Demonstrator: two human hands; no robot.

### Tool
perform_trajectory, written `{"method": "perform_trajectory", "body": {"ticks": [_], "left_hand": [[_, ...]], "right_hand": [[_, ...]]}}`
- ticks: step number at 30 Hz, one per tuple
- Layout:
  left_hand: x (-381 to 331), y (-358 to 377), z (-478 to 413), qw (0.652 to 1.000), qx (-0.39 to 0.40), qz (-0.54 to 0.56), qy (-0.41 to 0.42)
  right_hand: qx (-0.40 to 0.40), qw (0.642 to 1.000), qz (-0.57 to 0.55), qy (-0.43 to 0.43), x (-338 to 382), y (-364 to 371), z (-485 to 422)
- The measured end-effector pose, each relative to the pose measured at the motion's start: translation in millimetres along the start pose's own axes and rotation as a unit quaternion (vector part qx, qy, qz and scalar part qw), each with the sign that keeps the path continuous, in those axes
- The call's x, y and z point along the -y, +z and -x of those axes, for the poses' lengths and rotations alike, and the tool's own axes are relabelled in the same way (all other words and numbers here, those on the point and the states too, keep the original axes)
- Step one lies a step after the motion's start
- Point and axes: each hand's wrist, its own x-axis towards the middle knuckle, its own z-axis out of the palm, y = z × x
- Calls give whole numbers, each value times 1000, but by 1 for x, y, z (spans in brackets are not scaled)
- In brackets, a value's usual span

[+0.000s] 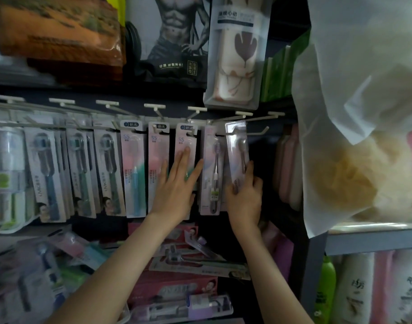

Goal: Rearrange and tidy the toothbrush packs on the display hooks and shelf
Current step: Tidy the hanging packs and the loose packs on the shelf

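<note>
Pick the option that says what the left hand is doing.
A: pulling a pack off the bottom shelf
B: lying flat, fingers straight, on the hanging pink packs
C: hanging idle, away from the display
B: the left hand lies flat with straight fingers on the pink packs, while the right hand grips the clear pack by its lower end.

Row of hooks (154, 108) from 9 to 2 o'clock; packs (132, 174) hang on them, side by side. Loose packs (195, 265) heaped below, 6 o'clock. Towels (235, 54) above, 12 o'clock. Bag (364, 113) right of hooks, 2 o'clock.
</note>
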Motion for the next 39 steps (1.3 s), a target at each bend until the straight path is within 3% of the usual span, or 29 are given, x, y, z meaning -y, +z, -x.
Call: {"method": "perform_trajectory", "body": {"ticks": [7,13,18,20,23,25,28,32,39], "left_hand": [[-4,9,-4,999,-38,21,18],[-11,8,2,998,-31,42,20],[-11,-3,46,999,15,34,-4],[-11,-5,72,998,67,20,-9],[-14,-7,111,989,140,43,-10],[-15,-10,130,981,182,60,-13],[-15,-14,149,973,222,57,-21],[-15,-17,160,974,213,59,-40],[-21,-17,165,964,223,104,-104]], "right_hand": [[-7,1000,0,30,-8,-7,0],[82,991,94,44,-4,-1,-15],[97,994,12,-43,-20,-5,31],[186,979,43,-76,-37,0,56],[389,911,122,-65,-68,11,80],[460,874,151,-46,-79,14,88],[483,859,160,-48,-82,14,89],[512,830,212,-66,-78,10,83],[498,849,158,-77,-72,-7,86]]}}
